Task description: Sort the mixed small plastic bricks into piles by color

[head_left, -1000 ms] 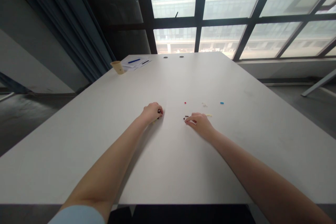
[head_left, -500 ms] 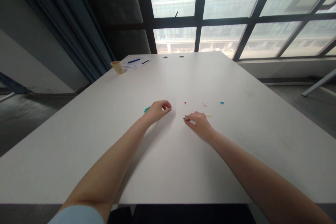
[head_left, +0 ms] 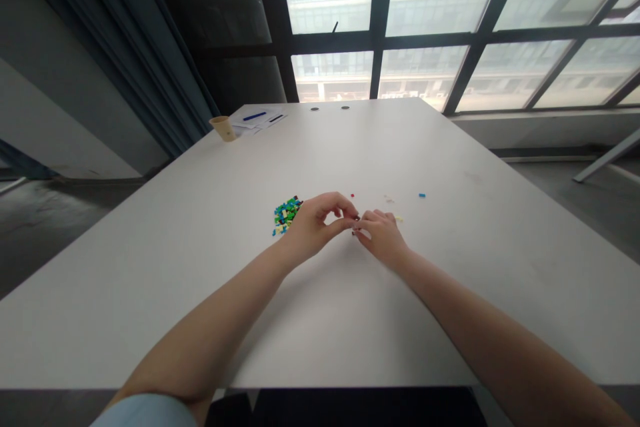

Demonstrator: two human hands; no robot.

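Observation:
My left hand (head_left: pixel 323 221) is closed in a pinch, thumb and fingertips meeting the fingers of my right hand over the middle of the table. What it pinches is too small to make out. My right hand (head_left: pixel 383 235) is also closed, its fingers round a small dark toy brick (head_left: pixel 353 233) that barely shows at the fingertips. Left of my left hand lies a pile of tiny building bricks (head_left: pixel 285 212), green, blue, yellow and dark, partly hidden by that hand. A pale yellow brick (head_left: pixel 399 219) lies just beyond my right hand.
Farther out on the white table (head_left: pixel 370 153) lie a tiny red brick (head_left: pixel 353 195), a few whitish pieces (head_left: pixel 389 199) and a blue brick (head_left: pixel 422 195). At the far left are a tan paper cup (head_left: pixel 223 129) and papers (head_left: pixel 260 121) with pens on them.
My left hand has moved right, from beside the pile to my right hand, and their fingertips now meet. More of the brick pile shows. My right hand has barely moved.

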